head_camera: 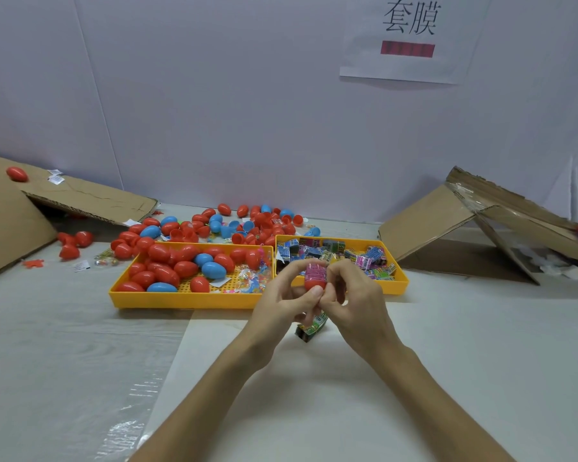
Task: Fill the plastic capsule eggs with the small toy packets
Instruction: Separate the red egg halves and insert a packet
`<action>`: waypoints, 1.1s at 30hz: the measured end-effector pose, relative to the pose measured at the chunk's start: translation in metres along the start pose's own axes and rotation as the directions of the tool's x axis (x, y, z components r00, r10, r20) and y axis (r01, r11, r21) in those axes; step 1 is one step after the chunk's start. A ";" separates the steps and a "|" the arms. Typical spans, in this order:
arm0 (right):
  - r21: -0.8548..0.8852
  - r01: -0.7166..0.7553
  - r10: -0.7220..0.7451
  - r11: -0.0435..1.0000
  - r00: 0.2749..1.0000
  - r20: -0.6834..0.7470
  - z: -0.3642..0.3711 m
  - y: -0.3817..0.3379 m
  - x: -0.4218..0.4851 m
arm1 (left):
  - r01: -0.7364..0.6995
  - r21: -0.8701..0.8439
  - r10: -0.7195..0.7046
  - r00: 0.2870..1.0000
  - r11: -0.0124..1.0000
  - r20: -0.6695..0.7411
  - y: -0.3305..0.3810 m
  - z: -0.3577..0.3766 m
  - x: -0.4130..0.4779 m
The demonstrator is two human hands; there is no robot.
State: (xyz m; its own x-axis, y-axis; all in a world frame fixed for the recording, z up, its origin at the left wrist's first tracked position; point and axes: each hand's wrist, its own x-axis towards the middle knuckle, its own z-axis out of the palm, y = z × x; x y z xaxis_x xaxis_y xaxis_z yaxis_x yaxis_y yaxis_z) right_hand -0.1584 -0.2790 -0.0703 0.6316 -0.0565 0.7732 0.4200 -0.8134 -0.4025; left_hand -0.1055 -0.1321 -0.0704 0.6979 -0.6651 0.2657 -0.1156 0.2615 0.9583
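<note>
- Just above the near middle of the pale grey table (80, 345), the left hand (281, 300) and the right hand (356, 296) meet around a small red plastic capsule egg shell (314, 284). Curled fingers (294, 271) of both hands pinch it from either side.
- A pink printed toy packet (315, 271) stands in the shell's open top, part in and part out.
- The shell looks light, stiff and smooth, so it is likely to slip or pop if squeezed hard. Holding it at its widest band, with a thumb under the rounded end, seems safest.
- The packet looks soft and crinkly. It should fold and push down by its top edge, though its corners may catch the rim.
- A second packet, dark and green (311, 328), shows right under the hands. I cannot tell whether it is held or lying on the table.
- Farther off, on the left, a yellow perforated plastic tray (181, 300) holds closed red and blue eggs (162, 273), with clear bags of small colourful bits at its right end.
- Touching its right side, a second yellow tray (402, 278) holds a heap of printed packets (374, 258).
- Beyond both trays lies a loose scatter of eggs and open halves (247, 221).
- Farthest off, a brown cardboard box (90, 198) tips open at the left and another (431, 221) at the right.
</note>
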 end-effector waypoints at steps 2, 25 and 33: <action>0.008 -0.014 0.014 1.000 1.000 0.005 0.001 0.000 0.000 | 0.005 -0.008 -0.005 1.000 1.000 -0.001 0.000 0.000 0.000; 0.035 0.024 -0.023 0.999 1.000 -0.014 0.005 -0.004 -0.006 | -0.009 -0.003 0.008 0.973 1.000 -0.229 -0.004 -0.002 0.002; 0.086 0.072 -0.062 0.994 0.992 -0.113 0.008 -0.006 -0.003 | 0.020 -0.205 -0.043 0.993 0.979 -0.107 0.008 -0.009 0.003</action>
State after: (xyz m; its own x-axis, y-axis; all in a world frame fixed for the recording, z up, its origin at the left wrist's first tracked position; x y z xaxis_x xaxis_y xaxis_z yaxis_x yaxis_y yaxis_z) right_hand -0.1584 -0.2691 -0.0740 0.5269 -0.0706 0.8470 0.5190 -0.7625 -0.3864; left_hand -0.0978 -0.1260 -0.0632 0.7741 -0.5967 0.2114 0.0459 0.3859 0.9214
